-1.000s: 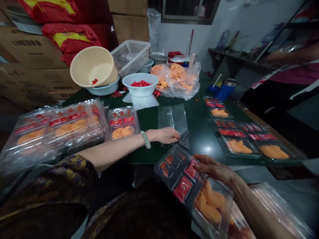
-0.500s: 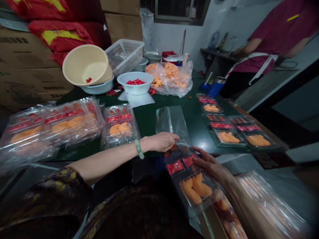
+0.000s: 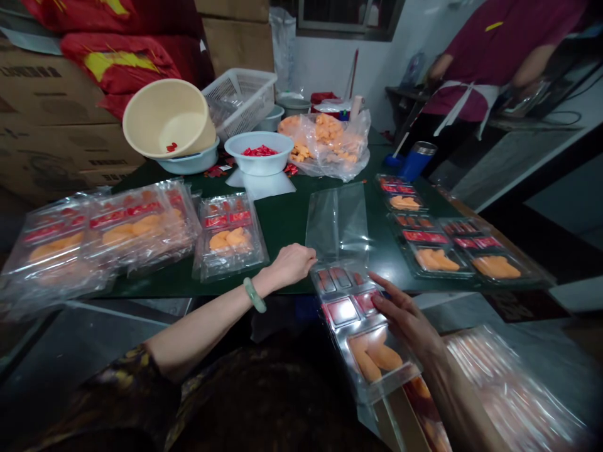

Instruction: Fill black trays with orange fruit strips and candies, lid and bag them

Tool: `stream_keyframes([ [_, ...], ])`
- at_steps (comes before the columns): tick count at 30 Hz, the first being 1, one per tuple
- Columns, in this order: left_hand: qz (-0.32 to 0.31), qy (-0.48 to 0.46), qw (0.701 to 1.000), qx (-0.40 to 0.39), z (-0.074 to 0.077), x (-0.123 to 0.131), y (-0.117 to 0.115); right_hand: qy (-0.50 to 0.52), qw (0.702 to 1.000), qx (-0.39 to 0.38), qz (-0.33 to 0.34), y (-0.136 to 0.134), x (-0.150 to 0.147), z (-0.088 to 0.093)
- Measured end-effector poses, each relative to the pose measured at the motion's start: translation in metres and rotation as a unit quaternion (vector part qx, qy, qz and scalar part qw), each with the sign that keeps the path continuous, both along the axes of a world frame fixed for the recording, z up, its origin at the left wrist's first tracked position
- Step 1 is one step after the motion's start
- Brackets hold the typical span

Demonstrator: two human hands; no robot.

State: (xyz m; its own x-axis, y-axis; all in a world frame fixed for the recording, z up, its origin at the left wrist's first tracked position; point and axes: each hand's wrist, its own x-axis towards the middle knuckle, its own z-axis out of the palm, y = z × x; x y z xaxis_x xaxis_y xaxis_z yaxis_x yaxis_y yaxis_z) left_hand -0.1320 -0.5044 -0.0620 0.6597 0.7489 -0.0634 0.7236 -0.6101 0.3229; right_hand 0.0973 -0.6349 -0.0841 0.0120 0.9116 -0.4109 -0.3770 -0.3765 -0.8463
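Observation:
My left hand [image 3: 293, 263], a pale green bangle on its wrist, is closed in a pinch at the left edge of the mouth of a clear plastic bag [image 3: 336, 216] lying on the dark green table. My right hand [image 3: 407, 317] holds the right side of a clear plastic tray [image 3: 342, 312], its fingers reaching over the top. Inside the tray are orange pieces [image 3: 372, 358], red packets and small dark red pieces. The tray tilts across the table's near edge, its far end at the bag's mouth. Whether it is inside the bag, I cannot tell.
Bagged trays [image 3: 230, 235] lie to the left, more trays [image 3: 433, 251] to the right. Behind stand a blue basin [image 3: 258, 157] with red packets, a cream basin [image 3: 164, 119] and a bag of orange pieces [image 3: 330, 141]. A co-worker [image 3: 494, 56] stands back right. Clear packaging [image 3: 513, 383] lies lower right.
My left hand has moved left, from the middle of the bag's mouth to its left edge. The tray has tilted slightly and now shows glare. The co-worker has shifted left.

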Motion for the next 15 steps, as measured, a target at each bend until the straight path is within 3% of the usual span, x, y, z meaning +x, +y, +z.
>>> stream_keyframes([
  [4,-0.027,-0.109,0.991,-0.077,-0.002,-0.004,-0.002,0.01,0.998,-0.006,-0.058,-0.002,-0.007,0.008],
  [9,0.017,-0.019,0.997,0.068,0.012,0.0,-0.029,-0.019,0.997,-0.015,-0.077,0.001,-0.012,0.008],
  [11,0.01,0.019,0.995,0.093,0.013,0.002,-0.04,-0.05,0.995,-0.014,-0.084,0.007,-0.015,0.005],
  [15,0.004,0.031,0.995,0.095,0.002,-0.001,-0.048,-0.239,0.967,0.012,-0.084,0.034,-0.03,-0.004],
])
